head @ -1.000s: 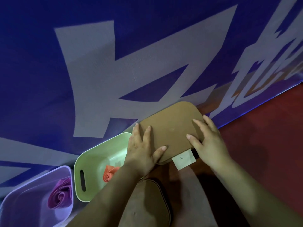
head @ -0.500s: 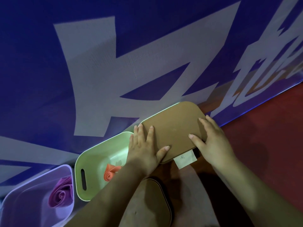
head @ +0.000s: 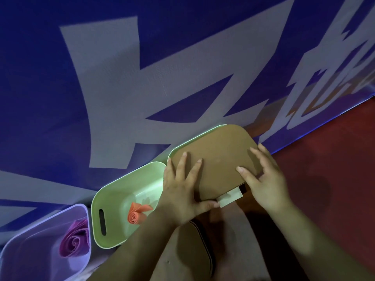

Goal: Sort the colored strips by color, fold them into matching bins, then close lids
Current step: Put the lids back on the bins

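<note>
A brown lid (head: 219,157) lies on top of a pale green bin whose rim (head: 194,138) shows along its far edge. My left hand (head: 182,191) presses flat on the lid's left part, thumb at the near edge. My right hand (head: 263,179) rests on the lid's right end with fingers spread. A second green bin (head: 113,191), open, holds a rolled orange strip (head: 138,214). At the lower left an open purple bin (head: 40,258) holds a rolled magenta strip (head: 75,242).
A white paper tag (head: 229,197) sticks out under the lid's near edge. More brown lids (head: 188,252) lie stacked near me at the bottom. Blue and white banner fabric (head: 121,88) covers the floor; red floor (head: 334,169) lies to the right.
The lid has settled lower onto the green bin. My left hand slid slightly left and its thumb moved to the near edge by the tag. The right hand barely moved.
</note>
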Available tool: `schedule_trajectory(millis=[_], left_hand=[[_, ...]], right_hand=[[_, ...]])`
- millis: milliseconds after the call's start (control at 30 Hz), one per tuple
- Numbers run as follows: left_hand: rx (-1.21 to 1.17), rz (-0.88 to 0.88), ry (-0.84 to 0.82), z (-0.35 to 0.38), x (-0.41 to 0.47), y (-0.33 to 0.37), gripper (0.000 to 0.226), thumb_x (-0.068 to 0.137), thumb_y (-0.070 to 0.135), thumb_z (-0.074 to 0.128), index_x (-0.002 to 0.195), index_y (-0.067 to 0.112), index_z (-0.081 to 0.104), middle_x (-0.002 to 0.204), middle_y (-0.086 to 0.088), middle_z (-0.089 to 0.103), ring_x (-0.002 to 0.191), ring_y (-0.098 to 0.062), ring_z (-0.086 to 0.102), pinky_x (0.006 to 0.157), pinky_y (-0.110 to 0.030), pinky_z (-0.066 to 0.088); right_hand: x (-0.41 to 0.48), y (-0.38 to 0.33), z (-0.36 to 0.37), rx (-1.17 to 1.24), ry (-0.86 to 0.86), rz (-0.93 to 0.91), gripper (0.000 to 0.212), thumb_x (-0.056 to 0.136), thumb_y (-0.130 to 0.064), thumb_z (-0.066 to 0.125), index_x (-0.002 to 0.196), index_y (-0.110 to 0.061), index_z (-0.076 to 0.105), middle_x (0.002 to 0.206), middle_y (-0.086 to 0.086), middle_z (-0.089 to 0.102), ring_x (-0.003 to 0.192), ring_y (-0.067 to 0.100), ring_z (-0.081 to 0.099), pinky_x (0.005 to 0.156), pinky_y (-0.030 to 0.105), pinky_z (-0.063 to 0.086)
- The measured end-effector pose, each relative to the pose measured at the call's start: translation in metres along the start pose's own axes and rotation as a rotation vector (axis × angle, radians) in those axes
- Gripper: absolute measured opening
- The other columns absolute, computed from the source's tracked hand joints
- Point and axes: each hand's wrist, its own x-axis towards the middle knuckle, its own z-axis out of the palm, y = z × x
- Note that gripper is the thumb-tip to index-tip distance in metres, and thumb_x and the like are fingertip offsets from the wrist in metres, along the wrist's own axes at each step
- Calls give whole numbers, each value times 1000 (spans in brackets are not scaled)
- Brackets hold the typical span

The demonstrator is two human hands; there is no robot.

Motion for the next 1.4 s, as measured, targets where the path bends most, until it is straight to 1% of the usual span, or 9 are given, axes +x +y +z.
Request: schedule_trajectory(millis=[100,233,333,633,800,1033,1200,1300,1400], left_hand=[[-17,3,22,-3,-1,-5,115,61,95,47,155,40,9,165,-3,-5,148,-48,-8,119,-61,12],[-40,-24,39,-9,2,-10,110,62,90,53,153,46,8,164,-1,-3,148,-44,-9,120,-58,10],[-10,-57,3,-11,7,-14,109,62,92,48,152,49,3,164,-1,-5,149,-41,-11,121,-57,8],[70,-66,-60,-3,11,-16,109,64,98,33,152,48,-9,165,-6,-10,149,-42,-15,121,-57,1],[123,-57,-120,-8,11,-12,108,66,98,27,151,45,-14,165,-8,-15,148,-43,-19,119,-62,0],[128,-95,-153,-8,12,-9,109,63,99,25,149,47,-18,164,-4,-20,147,-39,-26,119,-62,-3],[53,-107,-139,-15,-4,-8,111,62,99,28,149,49,-19,164,-2,-22,147,-31,-28,119,-59,-7],[-33,-130,-18,-14,-47,-8,102,72,93,29,153,44,-9,165,-4,-12,151,-32,-15,122,-54,0],[-108,-166,177,-2,-110,-18,90,83,83,34,155,31,22,162,-15,20,149,-38,14,119,-56,20]], right_hand=[[0,-4,3,-19,-1,-25,61,84,-33,76,140,-25,52,159,-11,31,141,0,30,108,14,26],[4,-12,6,-86,-1,-71,60,87,-37,71,141,-25,50,161,-8,27,143,5,29,110,22,29],[11,-16,10,-165,-35,-85,61,89,-41,68,144,-25,46,162,-4,24,146,12,26,112,28,29],[15,-10,14,-272,-78,-88,67,90,-47,63,148,-22,41,163,0,22,148,17,23,112,26,24],[13,-13,12,-352,-73,-102,72,89,-49,63,149,-17,38,162,3,25,147,20,28,112,33,31],[17,-18,11,-489,-120,-105,77,90,-51,60,149,-8,37,160,13,27,144,28,35,113,37,34],[12,-24,2,-501,-200,-119,76,91,-58,54,153,-22,28,164,7,14,150,31,17,119,43,23],[-13,-29,-5,-446,-152,-160,68,92,-52,55,150,-24,35,165,6,10,150,29,15,119,44,24],[-65,-27,3,-422,-111,-279,57,91,-43,62,141,-19,49,162,11,22,144,31,29,115,43,32]])
